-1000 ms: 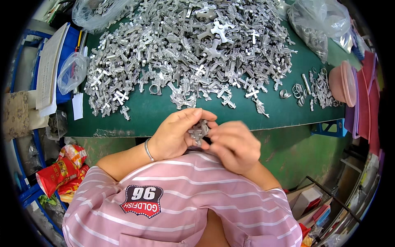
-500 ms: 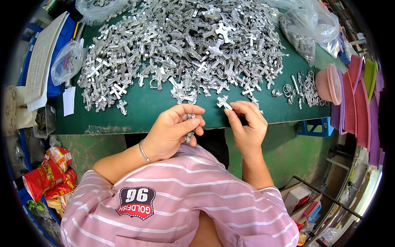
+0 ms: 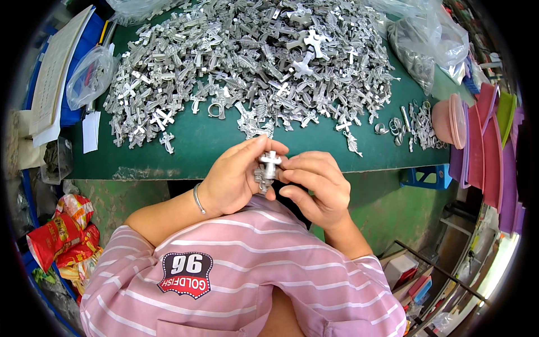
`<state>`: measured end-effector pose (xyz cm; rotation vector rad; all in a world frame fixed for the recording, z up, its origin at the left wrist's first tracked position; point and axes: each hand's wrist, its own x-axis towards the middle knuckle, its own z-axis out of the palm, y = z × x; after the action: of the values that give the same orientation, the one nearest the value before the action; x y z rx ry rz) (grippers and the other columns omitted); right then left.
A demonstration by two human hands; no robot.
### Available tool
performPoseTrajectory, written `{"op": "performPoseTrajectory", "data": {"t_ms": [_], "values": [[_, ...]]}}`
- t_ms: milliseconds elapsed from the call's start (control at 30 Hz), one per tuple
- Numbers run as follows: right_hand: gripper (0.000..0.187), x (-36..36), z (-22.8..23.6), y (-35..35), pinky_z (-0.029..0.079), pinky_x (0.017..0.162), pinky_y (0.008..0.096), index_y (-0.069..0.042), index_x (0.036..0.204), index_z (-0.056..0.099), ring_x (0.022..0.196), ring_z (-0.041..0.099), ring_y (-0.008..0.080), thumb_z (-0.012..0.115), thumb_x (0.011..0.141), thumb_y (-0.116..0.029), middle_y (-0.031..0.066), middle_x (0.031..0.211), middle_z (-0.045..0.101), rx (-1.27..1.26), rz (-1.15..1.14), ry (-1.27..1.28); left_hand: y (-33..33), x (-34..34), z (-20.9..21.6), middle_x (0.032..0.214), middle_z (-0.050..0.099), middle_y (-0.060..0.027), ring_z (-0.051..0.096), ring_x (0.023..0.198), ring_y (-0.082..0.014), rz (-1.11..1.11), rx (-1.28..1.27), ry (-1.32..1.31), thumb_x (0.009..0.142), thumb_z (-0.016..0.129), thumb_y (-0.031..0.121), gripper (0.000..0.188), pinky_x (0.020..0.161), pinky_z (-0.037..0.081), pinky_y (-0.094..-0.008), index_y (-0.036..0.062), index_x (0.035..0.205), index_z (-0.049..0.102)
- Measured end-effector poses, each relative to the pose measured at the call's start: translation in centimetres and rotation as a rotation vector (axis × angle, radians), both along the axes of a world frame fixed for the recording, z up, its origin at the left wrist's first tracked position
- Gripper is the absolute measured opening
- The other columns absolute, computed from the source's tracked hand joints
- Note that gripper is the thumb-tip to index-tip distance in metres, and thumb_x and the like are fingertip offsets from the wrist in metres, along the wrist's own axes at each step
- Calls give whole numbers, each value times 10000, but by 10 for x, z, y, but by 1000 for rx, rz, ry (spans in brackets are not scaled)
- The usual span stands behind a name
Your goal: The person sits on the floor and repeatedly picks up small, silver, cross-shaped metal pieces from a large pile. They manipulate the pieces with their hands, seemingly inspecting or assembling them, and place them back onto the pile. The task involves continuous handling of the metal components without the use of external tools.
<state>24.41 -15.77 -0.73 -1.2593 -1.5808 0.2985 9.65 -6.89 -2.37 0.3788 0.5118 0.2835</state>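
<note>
My left hand (image 3: 232,173) is curled around several small silvery metal cross pendants, held above the near edge of the table. On top, a cross pendant (image 3: 270,159) stands out with its arms visible; the other pieces (image 3: 261,180) below it are partly hidden by my fingers. My right hand (image 3: 317,188) is beside them, its fingertips at the cross's right side. Its thumb and index finger are apart, with nothing between them. Just beyond my hands, a large heap of similar metal pieces (image 3: 247,62) covers the table.
The green table (image 3: 314,151) has a worn front edge. A loose cross (image 3: 167,142) and a fishbone-shaped piece (image 3: 352,144) lie near it. Rings and small parts (image 3: 421,126) sit at the right beside pink bins (image 3: 449,121). Plastic bags (image 3: 412,48) and a clipboard (image 3: 59,76) flank the heap.
My right hand has moved left, bringing a cross pendant from the table edge to my left hand. That cross now lies on the pieces in my left hand, and my right thumb has parted from the fingers.
</note>
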Motion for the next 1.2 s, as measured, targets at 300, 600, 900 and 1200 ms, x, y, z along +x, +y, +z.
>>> {"op": "performPoseTrajectory", "data": {"t_ms": [300,600,900,1200], "values": [[143,39,-28,27,375,710,346,-49,808,612,774,530,240,679,685,-77,53,824,585,-177,-577,-481,3,-1,0,823,554,-87,540,679,-142,-19,11,33,904,469,182,153,395,420,-235,37,941,505],[153,35,-30,21,438,673,293,-48,755,588,730,600,208,681,652,14,64,845,628,-92,-516,-165,4,0,-1,814,571,-74,567,671,-129,-9,5,12,889,505,149,125,427,451,-241,37,942,509],[199,20,-12,9,502,706,239,26,877,502,790,596,145,599,741,133,145,938,593,-127,-181,841,4,0,-2,816,572,-73,565,679,-125,-19,16,-10,888,514,142,122,427,447,-239,37,951,514],[208,3,-2,18,500,640,322,17,776,592,707,612,273,686,599,70,129,814,619,147,125,12,9,-2,-3,873,590,-93,578,700,-142,-19,-147,-152,944,388,263,287,405,442,-243,17,1053,487]]}}
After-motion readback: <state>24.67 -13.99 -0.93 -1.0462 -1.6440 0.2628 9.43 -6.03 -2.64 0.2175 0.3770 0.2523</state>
